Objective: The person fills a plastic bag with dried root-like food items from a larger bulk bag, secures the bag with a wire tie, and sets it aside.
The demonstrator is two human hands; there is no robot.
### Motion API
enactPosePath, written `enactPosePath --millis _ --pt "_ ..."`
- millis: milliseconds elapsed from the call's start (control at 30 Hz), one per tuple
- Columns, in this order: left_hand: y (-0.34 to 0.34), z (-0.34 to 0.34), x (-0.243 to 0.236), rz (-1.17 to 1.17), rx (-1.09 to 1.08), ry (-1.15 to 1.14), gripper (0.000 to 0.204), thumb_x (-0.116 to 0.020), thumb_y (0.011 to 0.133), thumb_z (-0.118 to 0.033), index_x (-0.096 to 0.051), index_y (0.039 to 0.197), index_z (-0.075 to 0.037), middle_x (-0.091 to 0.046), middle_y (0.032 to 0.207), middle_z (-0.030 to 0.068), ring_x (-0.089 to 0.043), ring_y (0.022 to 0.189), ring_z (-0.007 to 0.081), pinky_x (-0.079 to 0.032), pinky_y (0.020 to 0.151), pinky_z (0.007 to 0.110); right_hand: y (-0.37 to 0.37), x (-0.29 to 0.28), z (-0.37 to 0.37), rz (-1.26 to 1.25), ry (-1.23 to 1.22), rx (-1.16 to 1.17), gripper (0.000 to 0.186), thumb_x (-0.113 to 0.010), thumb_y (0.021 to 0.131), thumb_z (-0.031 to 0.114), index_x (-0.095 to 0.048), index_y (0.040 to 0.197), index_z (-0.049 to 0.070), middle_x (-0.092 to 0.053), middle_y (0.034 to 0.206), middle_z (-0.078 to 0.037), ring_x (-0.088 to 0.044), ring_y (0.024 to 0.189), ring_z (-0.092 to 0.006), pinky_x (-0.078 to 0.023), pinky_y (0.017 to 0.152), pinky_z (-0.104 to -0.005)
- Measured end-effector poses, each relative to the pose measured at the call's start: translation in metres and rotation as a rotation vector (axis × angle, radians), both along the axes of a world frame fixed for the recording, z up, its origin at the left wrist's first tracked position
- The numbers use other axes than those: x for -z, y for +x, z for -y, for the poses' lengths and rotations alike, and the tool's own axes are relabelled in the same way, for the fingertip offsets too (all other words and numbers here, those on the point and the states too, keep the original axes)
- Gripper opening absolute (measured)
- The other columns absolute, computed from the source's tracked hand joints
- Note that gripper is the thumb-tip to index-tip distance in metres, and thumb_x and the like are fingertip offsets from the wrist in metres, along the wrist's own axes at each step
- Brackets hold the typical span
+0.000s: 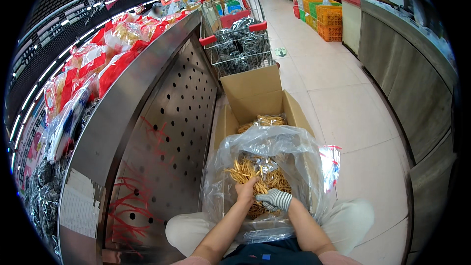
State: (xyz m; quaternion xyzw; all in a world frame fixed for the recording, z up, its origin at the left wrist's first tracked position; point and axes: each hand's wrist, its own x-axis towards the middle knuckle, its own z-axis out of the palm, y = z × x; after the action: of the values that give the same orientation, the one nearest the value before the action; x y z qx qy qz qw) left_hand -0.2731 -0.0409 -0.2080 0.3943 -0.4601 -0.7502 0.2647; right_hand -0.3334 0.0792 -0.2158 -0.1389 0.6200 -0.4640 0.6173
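Note:
A bunch of thin dried golden-brown stalks is gripped in my bare left hand, fingers closed round it. Close beside it is my right hand, in a grey-and-white striped glove, its fingers curled among the same stalks. Both hands are inside a clear plastic bag that lines an open cardboard box and spills over its near sides. More loose stalks lie under the hands. At the box's far end sit clear packs of similar stalks.
My bent legs flank the box. Left stands a metal counter with a perforated panel, red-and-white bags on top. Beyond the box is a shopping cart holding dark packs. Flat clear packaging with red edges hangs at the right. Orange crates stand farther off.

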Motion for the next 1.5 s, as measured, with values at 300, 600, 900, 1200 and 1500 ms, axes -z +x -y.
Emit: enactPosePath --millis 300,600,900,1200,1500 --pt "-0.013 -0.013 0.021 0.044 -0.065 0.249 0.042 -0.068 0.074 0.0 -0.051 0.112 0.006 -0.06 0.103 0.015 -0.064 0.087 0.027 -0.057 0.072 0.037 -0.003 -0.024 -0.014 -0.239 0.028 -0.012 0.038 -0.065 0.078 0.041 -0.063 0.076 0.004 -0.058 0.061 -0.007 -0.055 0.053 -0.0174 -0.043 0.044 -0.0313" --pt "-0.018 0.0 0.056 0.17 -0.057 0.434 0.044 -0.064 0.068 0.0 -0.049 0.108 0.009 -0.06 0.093 0.0167 -0.064 0.079 0.0311 -0.056 0.067 0.043 -0.011 0.011 -0.012 -0.378 0.079 -0.142 0.041 -0.065 0.08 0.04 -0.063 0.076 -0.001 -0.057 0.058 -0.009 -0.051 0.047 -0.0186 -0.042 0.045 -0.0337" --pt "-0.001 0.035 0.042 0.181 0.218 0.423 0.025 -0.063 0.075 -0.009 -0.058 0.097 0.0 -0.064 0.091 0.0123 -0.065 0.081 0.0249 -0.056 0.075 0.039 -0.029 0.002 -0.024 -0.129 -0.047 0.614 0.034 -0.064 0.083 0.035 -0.064 0.091 0.002 -0.057 0.062 -0.005 -0.051 0.05 -0.0148 -0.042 0.046 -0.0313" --pt "0.006 0.027 0.013 0.102 0.308 0.31 0.028 -0.067 0.073 -0.011 -0.062 0.097 0.002 -0.066 0.091 0.0114 -0.066 0.08 0.0228 -0.056 0.074 0.037 -0.037 0.029 -0.022 -0.742 0.425 -0.095 0.073 -0.056 0.078 0.059 -0.056 0.12 -0.002 -0.058 0.115 -0.028 -0.056 0.11 -0.0358 -0.044 0.093 -0.0387" --pt "0.008 -0.01 -0.006 0.075 0.532 0.137 0.033 -0.066 0.079 -0.013 -0.059 0.107 0.003 -0.065 0.096 0.0124 -0.065 0.083 0.0214 -0.054 0.073 0.032 -0.02 -0.001 -0.005 0.171 -0.24 0.564 0.068 -0.065 0.08 0.051 -0.054 0.122 -0.001 -0.06 0.113 -0.016 -0.058 0.1 -0.0223 -0.047 0.086 -0.0322"
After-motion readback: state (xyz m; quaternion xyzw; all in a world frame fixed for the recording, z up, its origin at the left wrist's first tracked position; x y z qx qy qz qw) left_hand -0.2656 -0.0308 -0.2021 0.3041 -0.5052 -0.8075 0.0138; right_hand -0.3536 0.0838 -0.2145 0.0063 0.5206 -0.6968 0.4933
